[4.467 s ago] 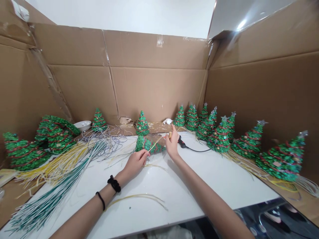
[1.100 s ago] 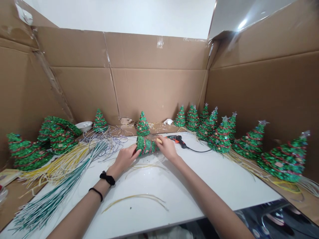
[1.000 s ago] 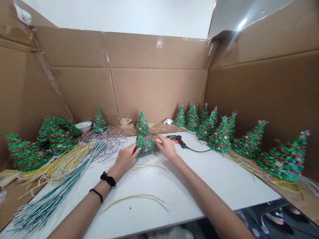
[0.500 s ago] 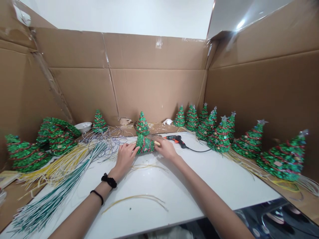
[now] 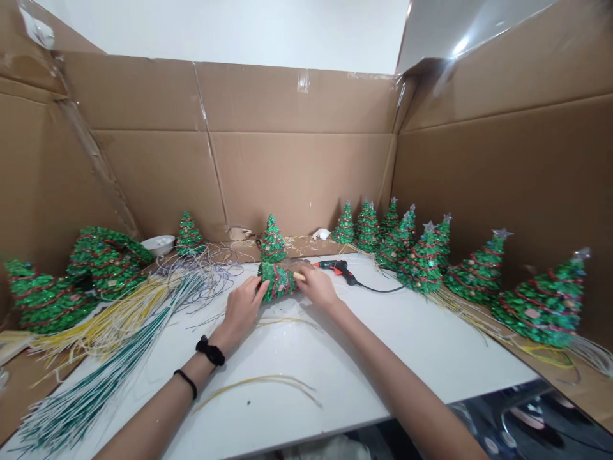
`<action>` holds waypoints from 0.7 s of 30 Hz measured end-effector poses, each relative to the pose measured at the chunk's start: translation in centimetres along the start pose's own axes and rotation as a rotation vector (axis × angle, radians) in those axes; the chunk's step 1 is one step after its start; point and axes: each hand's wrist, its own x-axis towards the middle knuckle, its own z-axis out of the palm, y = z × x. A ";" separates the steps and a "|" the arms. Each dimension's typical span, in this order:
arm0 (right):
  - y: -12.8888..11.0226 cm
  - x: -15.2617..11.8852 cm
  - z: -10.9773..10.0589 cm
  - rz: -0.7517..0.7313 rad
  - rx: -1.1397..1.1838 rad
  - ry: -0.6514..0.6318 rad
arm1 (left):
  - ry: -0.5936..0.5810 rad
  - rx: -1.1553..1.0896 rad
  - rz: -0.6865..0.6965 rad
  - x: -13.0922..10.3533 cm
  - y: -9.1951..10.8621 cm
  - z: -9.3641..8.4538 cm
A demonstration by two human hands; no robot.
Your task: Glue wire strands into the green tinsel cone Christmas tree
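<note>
In the head view, a small green tinsel Christmas tree [image 5: 276, 282] with red garland lies tilted on its side between my hands, at the middle of the white table. My left hand [image 5: 243, 300] is closed on its left end, thumb toward me. At the tree's right end is my right hand [image 5: 313, 284], its fingers closed around a short tan stick [image 5: 299, 276] that presses close to the tree. The far fingers of this hand are partly hidden and blurred. Just behind stands another small Christmas tree [image 5: 272, 239].
A black and orange glue gun [image 5: 342, 268] lies right of my hands, its cord trailing right. Finished trees with stars [image 5: 426, 262] line the right side. Green and white strands [image 5: 110, 370], yellow strands [image 5: 115, 313] and a white bowl [image 5: 159, 245] are at left. Cardboard walls [image 5: 301, 166] surround the table.
The held tree has turned and tipped over toward my left hand, so its left end now shows beside my fingers. Both hands stay in nearly the same place.
</note>
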 end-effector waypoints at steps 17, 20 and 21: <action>-0.1 -0.4 0.7 -0.043 0.141 -0.030 | -0.048 -0.254 -0.053 0.4 -0.6 0.3; -0.3 -0.5 1.3 -0.062 0.119 -0.033 | -0.053 -0.349 -0.054 0.6 -1.1 0.8; -0.4 -0.5 1.3 -0.072 0.118 -0.035 | -0.054 -0.376 -0.051 0.6 -1.2 0.9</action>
